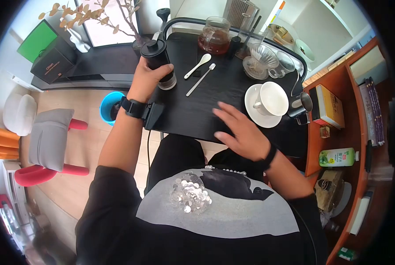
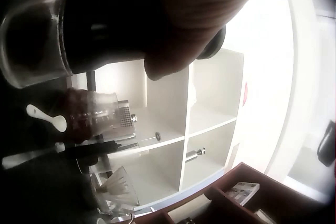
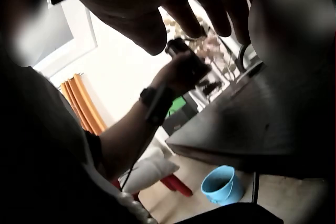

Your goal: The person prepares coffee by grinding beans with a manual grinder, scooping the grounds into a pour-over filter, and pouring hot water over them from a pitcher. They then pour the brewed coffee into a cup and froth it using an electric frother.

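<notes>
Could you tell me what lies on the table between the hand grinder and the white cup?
Two white spoons lie between the hand grinder and the white cup, seen in the head view.

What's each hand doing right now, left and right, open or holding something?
Left hand: grips the black hand coffee grinder, which stands on the black table.
Right hand: open, fingers spread flat over the table, holding nothing.

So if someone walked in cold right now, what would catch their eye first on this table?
Probably the left hand gripping the black hand grinder upright at the black table's left edge, while the right hand rests flat, fingers spread, near the front. Next, the white cup on its saucer at the right, and the glass pot of dark liquid at the back.
</notes>
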{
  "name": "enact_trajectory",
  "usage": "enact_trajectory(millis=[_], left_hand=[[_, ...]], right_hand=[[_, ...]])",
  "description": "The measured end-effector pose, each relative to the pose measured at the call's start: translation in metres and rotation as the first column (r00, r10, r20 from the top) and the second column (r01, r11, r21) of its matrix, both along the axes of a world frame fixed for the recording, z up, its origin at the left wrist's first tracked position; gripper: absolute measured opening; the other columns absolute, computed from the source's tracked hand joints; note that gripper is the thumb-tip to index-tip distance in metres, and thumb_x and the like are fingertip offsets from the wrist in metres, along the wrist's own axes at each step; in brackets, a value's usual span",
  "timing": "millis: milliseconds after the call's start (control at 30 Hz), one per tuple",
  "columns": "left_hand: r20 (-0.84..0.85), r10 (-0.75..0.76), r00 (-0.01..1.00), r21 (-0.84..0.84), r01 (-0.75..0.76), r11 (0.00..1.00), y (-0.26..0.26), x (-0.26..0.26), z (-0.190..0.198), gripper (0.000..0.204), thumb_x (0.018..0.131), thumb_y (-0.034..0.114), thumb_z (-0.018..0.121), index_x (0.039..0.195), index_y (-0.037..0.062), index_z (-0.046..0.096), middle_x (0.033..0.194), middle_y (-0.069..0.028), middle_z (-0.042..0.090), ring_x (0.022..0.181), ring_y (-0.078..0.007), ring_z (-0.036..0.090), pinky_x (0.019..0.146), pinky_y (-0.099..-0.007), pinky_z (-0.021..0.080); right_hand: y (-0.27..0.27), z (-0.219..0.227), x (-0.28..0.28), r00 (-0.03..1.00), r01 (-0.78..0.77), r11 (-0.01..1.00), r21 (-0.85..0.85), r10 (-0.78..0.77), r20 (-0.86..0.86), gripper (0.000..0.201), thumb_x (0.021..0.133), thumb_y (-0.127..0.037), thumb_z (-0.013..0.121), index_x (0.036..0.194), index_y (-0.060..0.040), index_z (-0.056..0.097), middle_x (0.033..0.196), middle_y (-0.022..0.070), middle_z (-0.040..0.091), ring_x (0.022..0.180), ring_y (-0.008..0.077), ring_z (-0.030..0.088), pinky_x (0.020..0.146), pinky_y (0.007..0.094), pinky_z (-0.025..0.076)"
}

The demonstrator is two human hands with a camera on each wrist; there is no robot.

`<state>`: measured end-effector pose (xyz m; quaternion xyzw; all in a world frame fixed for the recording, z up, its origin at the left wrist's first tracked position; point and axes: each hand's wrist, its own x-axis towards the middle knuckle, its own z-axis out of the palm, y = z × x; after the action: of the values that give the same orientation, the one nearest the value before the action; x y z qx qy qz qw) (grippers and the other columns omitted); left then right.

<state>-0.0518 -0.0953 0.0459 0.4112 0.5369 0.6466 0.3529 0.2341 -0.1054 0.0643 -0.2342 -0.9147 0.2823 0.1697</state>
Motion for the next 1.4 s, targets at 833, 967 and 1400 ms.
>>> enact_trajectory(millis=[833,967,1400], left_hand=[[0.045,-0.453,0.890,-0.103,0.455,0.884,-0.048,0.030,-0.001,0.047,0.067,-0.003,0.066,0.111,0.0042,0.051,0.107,-0.0040,0.056,0.098,-0.0126,0.053,0.087,-0.0283,0.042],[0.001,-0.528,0.849,-0.113,0.524,0.844,-0.039,0.042,-0.001,0.048,0.065,-0.003,0.065,0.110,0.0048,0.051,0.107,-0.0044,0.056,0.099,-0.0126,0.052,0.088,-0.0290,0.042],[-0.125,-0.419,0.899,-0.066,0.414,0.908,-0.034,0.041,-0.016,0.042,0.067,0.002,0.066,0.107,0.0041,0.053,0.101,-0.0026,0.058,0.090,-0.0116,0.054,0.082,-0.0272,0.043]], right_hand=[[0.103,-0.013,-0.082,0.815,0.113,0.924,-0.365,-0.296,-0.497,0.046,0.084,-0.013,0.056,0.126,-0.0034,0.041,0.119,0.0181,0.047,0.107,0.0254,0.051,0.089,0.0324,0.042],[0.092,0.030,-0.071,0.725,0.142,0.975,-0.168,-0.219,-0.653,0.043,0.083,-0.011,0.053,0.125,-0.0040,0.042,0.117,0.0175,0.049,0.107,0.0266,0.051,0.090,0.0329,0.042],[0.046,0.084,0.002,0.998,0.064,0.965,0.255,-0.065,-0.004,0.024,0.080,-0.012,0.055,0.101,-0.0006,0.055,0.089,0.0143,0.052,0.086,0.0314,0.052,0.076,0.0362,0.043]])
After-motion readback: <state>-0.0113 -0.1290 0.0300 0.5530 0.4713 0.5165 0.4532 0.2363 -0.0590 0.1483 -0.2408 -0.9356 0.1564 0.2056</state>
